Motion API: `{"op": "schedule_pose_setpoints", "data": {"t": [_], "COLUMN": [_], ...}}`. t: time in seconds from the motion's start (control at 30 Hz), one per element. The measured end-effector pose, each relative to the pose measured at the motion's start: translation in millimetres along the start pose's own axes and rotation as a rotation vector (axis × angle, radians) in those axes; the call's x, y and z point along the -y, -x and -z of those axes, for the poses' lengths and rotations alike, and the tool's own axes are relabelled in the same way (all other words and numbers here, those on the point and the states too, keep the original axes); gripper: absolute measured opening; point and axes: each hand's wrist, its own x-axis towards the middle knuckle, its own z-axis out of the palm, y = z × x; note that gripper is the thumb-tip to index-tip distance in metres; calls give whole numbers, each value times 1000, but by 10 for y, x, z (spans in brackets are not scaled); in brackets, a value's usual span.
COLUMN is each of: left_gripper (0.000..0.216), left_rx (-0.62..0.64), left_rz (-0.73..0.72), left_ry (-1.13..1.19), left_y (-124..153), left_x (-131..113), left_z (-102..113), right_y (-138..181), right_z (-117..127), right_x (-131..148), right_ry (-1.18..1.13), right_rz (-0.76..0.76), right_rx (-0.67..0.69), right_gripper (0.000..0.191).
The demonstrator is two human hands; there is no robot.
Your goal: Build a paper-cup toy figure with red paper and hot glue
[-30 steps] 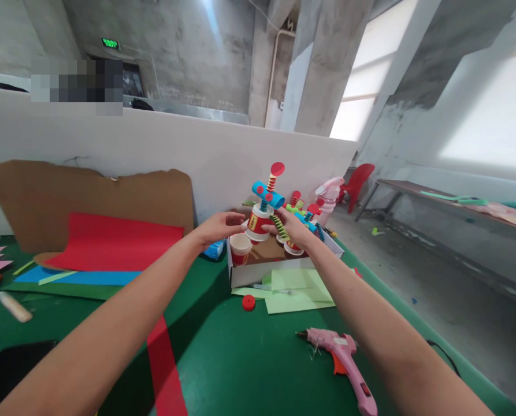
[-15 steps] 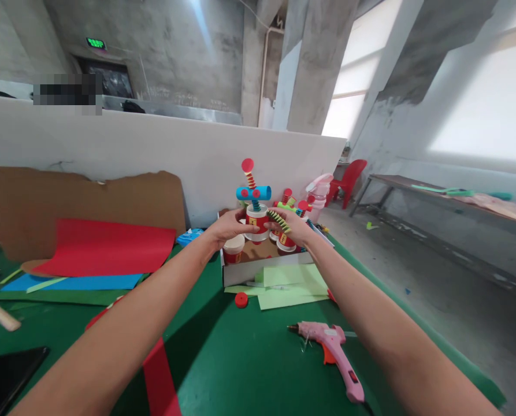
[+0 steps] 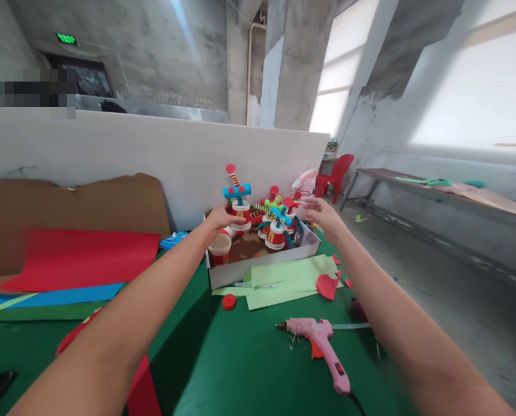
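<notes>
My left hand [image 3: 221, 218] is closed around the red-and-white cup body of a paper-cup figure [image 3: 238, 199] with a blue tube head and a red disc on a spring, standing in the back left of a shallow cardboard box [image 3: 258, 267]. My right hand [image 3: 322, 215] hovers open, fingers spread, over the box's right rim, touching nothing. Several similar cup figures [image 3: 277, 225] with blue and green tubes stand in the box. A plain red cup [image 3: 218, 249] sits at the box's front left corner.
A pink glue gun [image 3: 320, 345] lies on the green table [image 3: 240, 370] near me. Light green paper sheets [image 3: 284, 280], a red disc [image 3: 229, 301] and red scraps lie before the box. Red paper [image 3: 80, 260], blue paper and brown cardboard [image 3: 88, 202] lean at left. A white partition stands behind.
Both hands carried the cup figure down and back into the box. My right hand let go of it and moved off to the right, opening. The view shifted right.
</notes>
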Motion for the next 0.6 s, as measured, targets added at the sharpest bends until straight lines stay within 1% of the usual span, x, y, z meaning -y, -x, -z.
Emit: {"op": "schedule_pose_setpoints", "data": {"t": [0.07,0.2,0.27,0.37,0.47,0.53,0.6], "left_gripper": [56,52,49,48,49,49,49], "left_rx": [3,18,8,24,80,112,129], "left_rz": [6,28,35,62,106,123,126], "left_ry": [-34,-65,-134,-275,-329,-330,-327], "left_y": [-44,-102,-133,-187,-238,-265,-289], "left_x": [41,119,167,245,314,345,360], "left_z": [-51,-92,-75,-33,-10,-18,-44], "right_y": [40,86,80,53,30,22,19], "right_z": [-87,-280,-343,-401,-443,-464,-477], "right_x": [-137,-345,-404,-467,-522,-547,-555], "right_ry": [78,224,250,236,243,256,296], "right_rz": [-35,80,115,75,-1,-12,7], "right_rx": [70,132,149,156,170,204,252], "right_gripper": [55,63,64,66,69,68,58]}}
